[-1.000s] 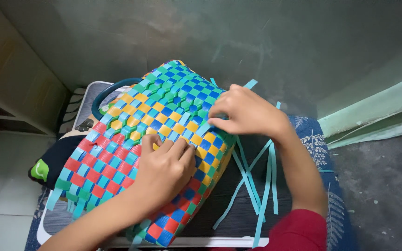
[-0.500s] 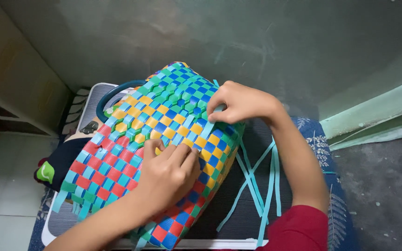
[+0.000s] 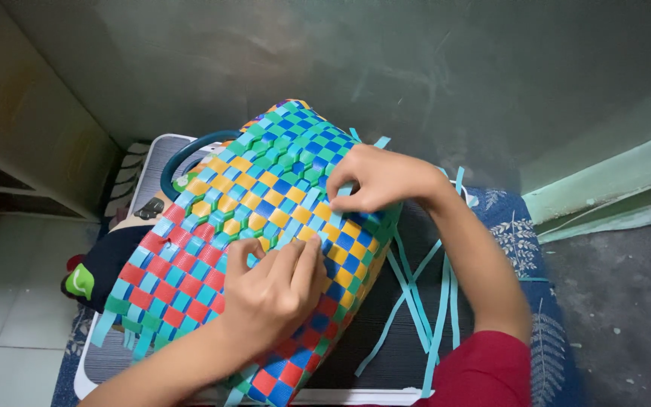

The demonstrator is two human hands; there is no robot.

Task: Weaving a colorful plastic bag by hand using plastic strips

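Note:
A woven basket [image 3: 227, 218] of red, yellow, green, blue and light-blue plastic strips lies on its side in front of me. My left hand [image 3: 269, 290] presses flat on its lower weave, fingers curled against a light-blue strip. My right hand [image 3: 378, 179] pinches a light-blue strip at the basket's upper right edge. Several loose light-blue strips [image 3: 423, 301] hang from that edge over the dark surface below. A dark teal handle [image 3: 182, 154] curves out at the basket's far left.
The basket rests on a low white-edged table [image 3: 99, 362] with a dark top. A blue leaf-patterned cloth [image 3: 525, 256] lies to the right. A black bag with a green patch [image 3: 88, 275] sits left. A grey wall stands behind; pale tiles are at left.
My right hand has slid slightly left along the basket's edge, pulling the light-blue strip. My left hand stays pressed on the weave, fingers shifted a little.

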